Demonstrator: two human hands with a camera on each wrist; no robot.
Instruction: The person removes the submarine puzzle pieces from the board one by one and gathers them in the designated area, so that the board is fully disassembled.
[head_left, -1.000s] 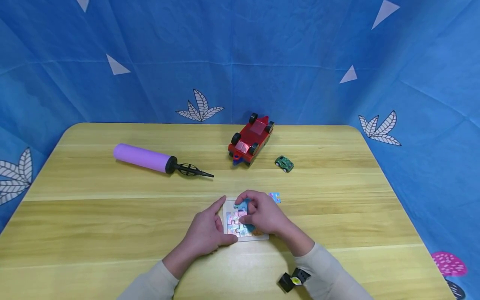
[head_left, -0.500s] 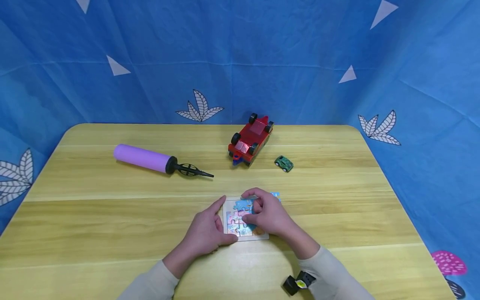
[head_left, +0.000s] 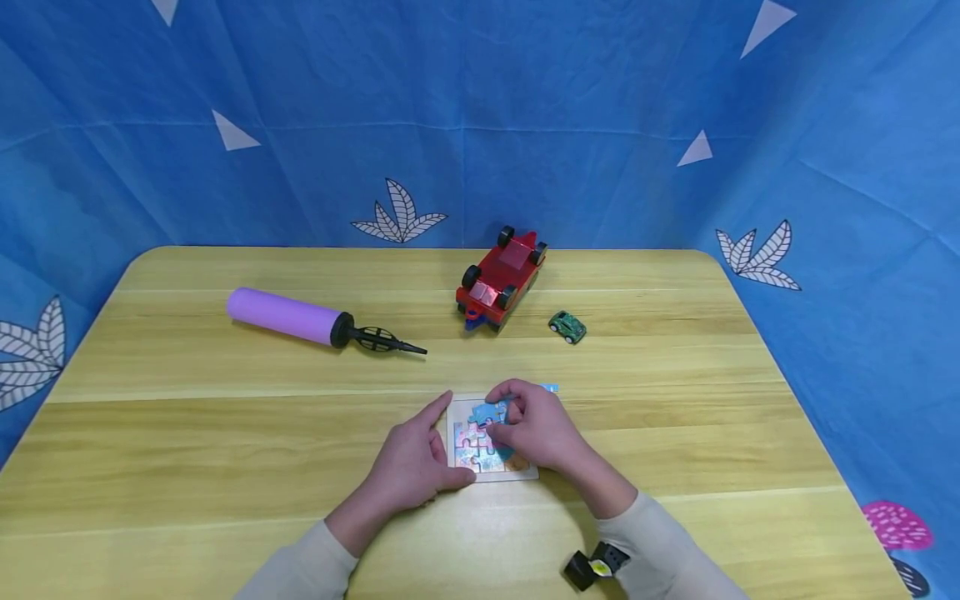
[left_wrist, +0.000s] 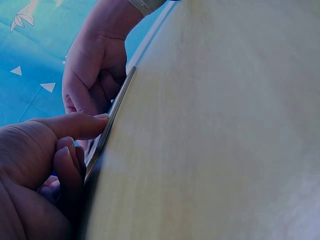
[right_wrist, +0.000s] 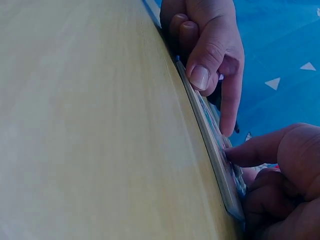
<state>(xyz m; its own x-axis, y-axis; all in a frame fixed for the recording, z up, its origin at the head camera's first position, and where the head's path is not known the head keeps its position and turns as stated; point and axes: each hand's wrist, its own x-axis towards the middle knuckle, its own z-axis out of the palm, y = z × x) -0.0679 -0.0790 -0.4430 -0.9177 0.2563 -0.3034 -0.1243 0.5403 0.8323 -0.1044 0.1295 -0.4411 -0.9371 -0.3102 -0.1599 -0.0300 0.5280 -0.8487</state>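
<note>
A small jigsaw puzzle board (head_left: 459,407) with a pale frame lies on the table in the head view, partly filled with pink and blue pieces. My left hand (head_left: 411,463) holds it along its left side, index finger at the top left corner and thumb at the lower edge. My right hand (head_left: 542,427) is over the board's right part. Between its thumb and index finger it holds a blue puzzle piece (head_left: 487,413) at the upper part of the picture. Another blue puzzle piece (head_left: 551,388) peeks out behind the right hand, mostly hidden.
On the wooden table (head_left: 225,450) lie a purple balloon pump (head_left: 288,317) at the left, a red toy car (head_left: 504,277) wheels-up at the back, and a small green toy car (head_left: 567,327). A blue curtain (head_left: 465,125) hangs behind. A black wrist device (head_left: 597,567) is on the right sleeve.
My right hand has shifted slightly to the right, and the blue piece has moved a little right with it. The loose piece behind is now more covered. My left hand stays put.
</note>
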